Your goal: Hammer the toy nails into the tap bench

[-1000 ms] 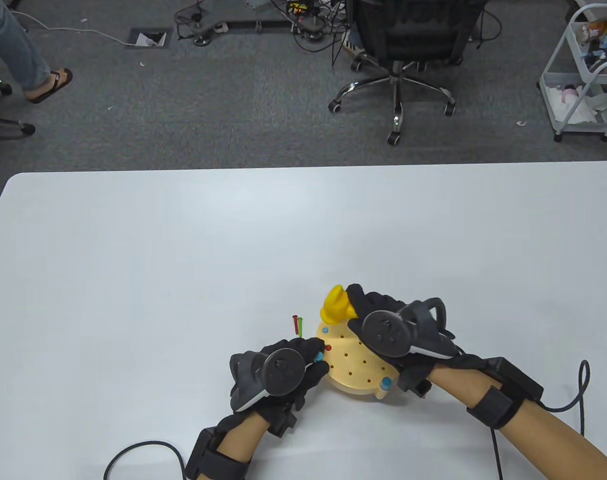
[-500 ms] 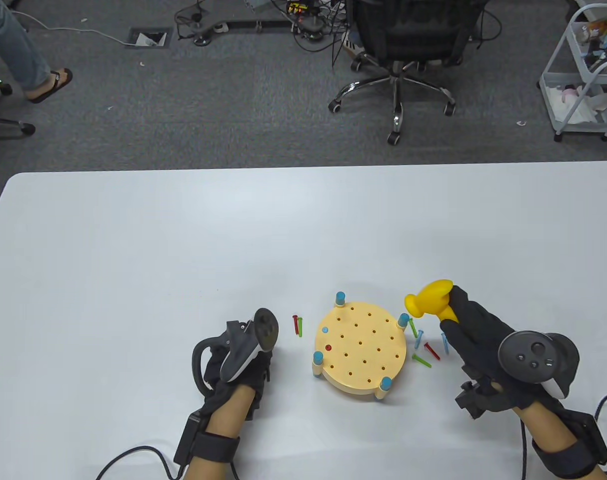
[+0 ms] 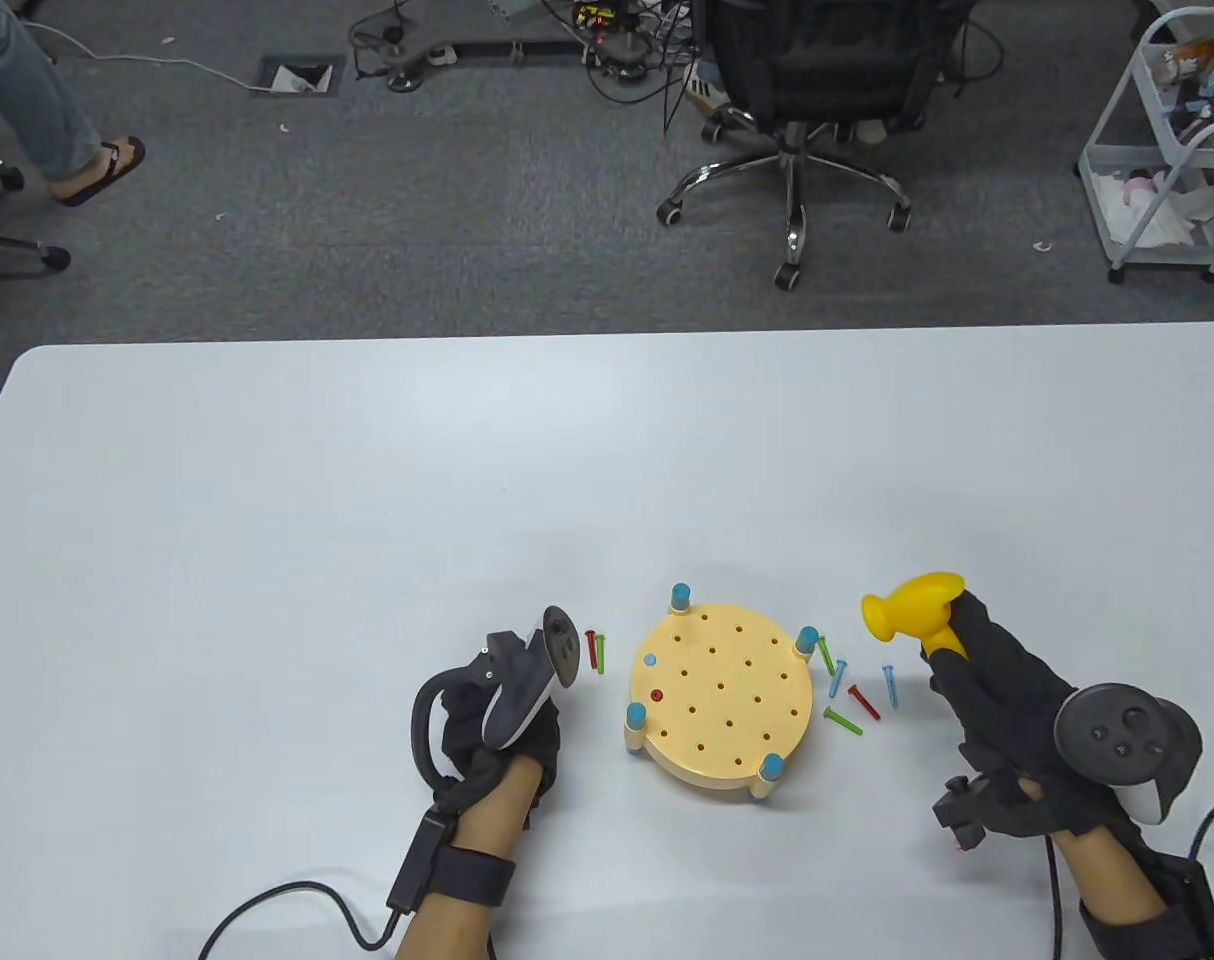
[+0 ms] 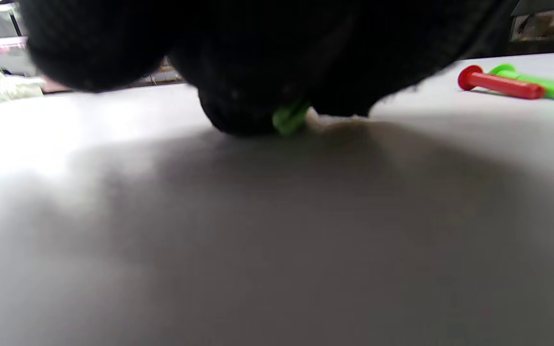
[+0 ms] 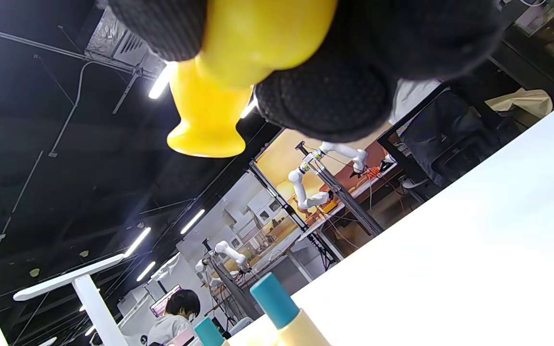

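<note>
A round wooden tap bench (image 3: 719, 705) stood on the white tabletop (image 3: 367, 520) between two gloved hands, its top dotted with holes and its four legs capped in blue. One red nail head (image 3: 656, 695) and one blue nail head (image 3: 650, 660) sat flush in the bench's left side. The right hand (image 3: 1007, 720), well to the right of the bench, had its grip wrapped around the handle of a yellow toy hammer (image 3: 912, 606), whose head pointed left, raised clear of the bench; the right wrist view showed the fingers (image 5: 334, 91) curled tight on the yellow handle. Between that hand and the bench lay a scatter of loose nails (image 3: 852, 690), green, blue and red. The left hand (image 3: 497, 720) rested on its side on the tabletop just left of the bench, its grip curled close; the left wrist view showed a bit of green plastic (image 4: 289, 117) poking out under the fingers, though how it was held could not be told. A red nail (image 3: 591, 650) and a green nail (image 3: 600, 652) lay side by side between the left hand and the bench
</note>
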{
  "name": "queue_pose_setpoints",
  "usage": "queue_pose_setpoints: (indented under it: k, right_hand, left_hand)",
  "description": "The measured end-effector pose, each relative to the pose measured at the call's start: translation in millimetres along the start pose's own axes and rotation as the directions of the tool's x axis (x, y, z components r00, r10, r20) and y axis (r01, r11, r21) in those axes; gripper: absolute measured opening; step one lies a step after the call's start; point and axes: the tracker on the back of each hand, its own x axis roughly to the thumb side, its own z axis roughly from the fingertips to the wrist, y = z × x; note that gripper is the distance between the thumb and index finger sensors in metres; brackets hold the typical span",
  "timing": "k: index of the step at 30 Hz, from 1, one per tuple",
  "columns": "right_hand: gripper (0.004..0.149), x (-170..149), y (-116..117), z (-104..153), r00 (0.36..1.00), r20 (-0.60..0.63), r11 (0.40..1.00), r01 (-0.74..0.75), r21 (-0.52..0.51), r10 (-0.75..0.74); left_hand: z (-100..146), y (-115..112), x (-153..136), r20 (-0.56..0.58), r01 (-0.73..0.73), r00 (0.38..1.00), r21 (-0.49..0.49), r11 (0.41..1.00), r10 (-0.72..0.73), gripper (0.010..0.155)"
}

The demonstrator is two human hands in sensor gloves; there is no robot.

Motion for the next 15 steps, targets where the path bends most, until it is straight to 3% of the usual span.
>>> queue_pose_setpoints:
  k: [2,5,8,11,13,15]
  right_hand:
    - [0.067,0,3,0,1.000,0.007,1.000,-0.012,0.011,0.012]
    - [0.067,-1,9,1,1.000,0.016,0.999,-0.028,0.029,0.027]
    - [0.067,-2,14,1,0.999,0.015,0.999,-0.031,0.045,0.030]
    - [0.067,-1,18,1,0.999,0.014,0.998,-0.038,0.058,0.038]
    - [0.066,-1,22,1,0.999,0.012,0.997,-0.050,0.066,0.050]
    - [0.065,-1,25,2,0.997,0.017,0.995,-0.071,0.076,0.070]
  left_hand:
    - [0,2,-12,0.003,-0.118,0.993,-0.002,0.993,0.118,0.057]
    - [11,24,-35,0.066,-0.348,0.936,0.030,0.937,0.346,0.045]
    - [32,53,-44,0.264,-0.590,0.788,0.071,0.804,0.555,0.043]
    - [62,78,-29,0.520,-0.712,0.627,0.080,0.698,0.580,0.042]
    - [81,86,-7,0.611,-0.688,0.607,0.085,0.721,0.508,0.042]
    - [96,90,21,0.671,-0.603,0.632,0.111,0.790,0.388,0.043]
